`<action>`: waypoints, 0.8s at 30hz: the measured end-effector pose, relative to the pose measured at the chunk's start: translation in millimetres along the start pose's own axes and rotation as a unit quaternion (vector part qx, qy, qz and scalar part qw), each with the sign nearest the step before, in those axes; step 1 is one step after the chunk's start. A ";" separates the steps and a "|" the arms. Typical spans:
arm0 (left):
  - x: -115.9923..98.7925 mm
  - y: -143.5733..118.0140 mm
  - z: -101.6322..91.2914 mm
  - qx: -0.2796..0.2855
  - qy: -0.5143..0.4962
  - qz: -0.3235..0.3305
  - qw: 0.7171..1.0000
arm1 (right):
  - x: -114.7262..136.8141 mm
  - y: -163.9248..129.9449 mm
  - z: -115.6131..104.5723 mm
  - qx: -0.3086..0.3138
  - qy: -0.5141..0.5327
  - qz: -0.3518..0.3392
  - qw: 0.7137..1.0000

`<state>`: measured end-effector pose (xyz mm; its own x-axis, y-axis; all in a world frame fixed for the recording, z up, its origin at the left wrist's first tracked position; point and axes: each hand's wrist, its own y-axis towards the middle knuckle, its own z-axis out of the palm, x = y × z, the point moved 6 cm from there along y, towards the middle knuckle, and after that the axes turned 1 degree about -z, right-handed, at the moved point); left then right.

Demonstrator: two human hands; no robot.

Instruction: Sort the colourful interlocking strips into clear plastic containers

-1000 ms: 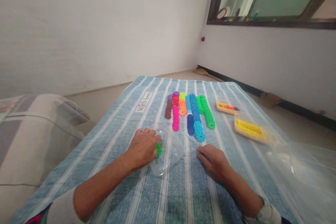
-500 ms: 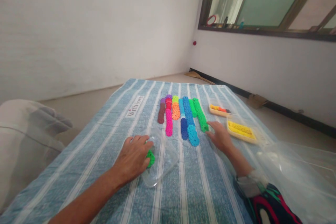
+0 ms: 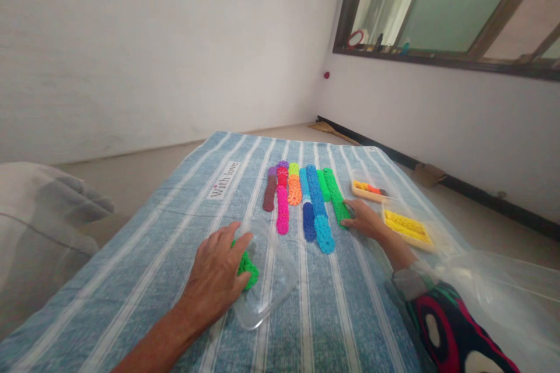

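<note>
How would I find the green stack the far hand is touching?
Start at the striped blue cloth and find the row of colourful stacks in its middle. The right hand touches the long green stack, the rightmost in the row, nearest the yellow trays.

Striped blue cloth (image 3: 359,303); coloured disc rows (image 3: 306,198), clear tray (image 3: 266,280), yellow trays (image 3: 406,227)
</note>
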<state>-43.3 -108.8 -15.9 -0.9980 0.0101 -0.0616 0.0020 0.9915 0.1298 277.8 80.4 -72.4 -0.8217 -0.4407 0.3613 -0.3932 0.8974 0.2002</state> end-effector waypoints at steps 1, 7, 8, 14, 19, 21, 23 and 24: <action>1.8 0.2 0.5 -0.007 -0.006 -0.008 1.000 | 0.3 0.2 -0.4 -0.002 0.001 0.000 1.000; 12.5 3.1 5.7 -0.010 -0.056 -0.050 0.997 | 4.4 0.8 -2.6 -0.011 -0.003 0.007 1.000; 13.5 3.5 6.3 -0.010 -0.066 -0.054 0.996 | 5.4 1.0 -3.3 -0.012 -0.004 0.007 1.000; 16.0 4.6 12.0 0.012 -0.120 -0.069 0.990 | 8.3 5.2 -6.2 0.023 -0.012 0.030 0.999; 16.9 3.5 14.9 0.007 -0.148 -0.073 0.986 | 9.5 8.6 -8.8 0.038 -0.007 0.050 0.998; 17.4 2.8 15.3 0.006 -0.154 -0.077 0.985 | 10.4 8.4 -9.9 0.030 0.001 0.051 0.998; 17.9 2.0 15.8 0.008 -0.155 -0.081 0.985 | 12.5 6.9 -10.9 0.015 0.008 0.044 0.999; 18.0 1.7 16.0 0.007 -0.156 -0.082 0.984 | 14.0 5.4 -11.3 0.006 0.010 0.037 0.999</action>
<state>-60.3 -104.9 -32.6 -0.9175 -0.1129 -0.3814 -0.1542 0.9848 0.0795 268.9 78.8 -56.0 -0.8403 -0.3727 0.3936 -0.3362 0.9279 0.1610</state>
